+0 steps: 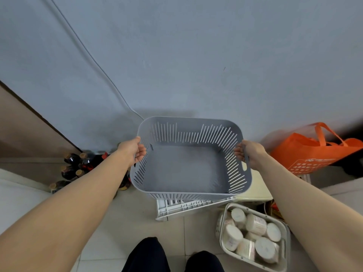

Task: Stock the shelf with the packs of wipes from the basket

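While the empty grey bin is gripped at both side rims by the left hand and right hand, fingers clenched, no stocking is yet begun. By judgement, it must be seated on the white rack before wipes packs are lifted from the basket.

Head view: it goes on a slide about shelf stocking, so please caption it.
Both hands, left and right, hold an empty grey bin above a white basket of wipe packs.

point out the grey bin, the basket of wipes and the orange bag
grey bin (182, 167): head view, bare inner floor
basket of wipes (225, 250): head view, near left rim
orange bag (306, 152): head view, front face
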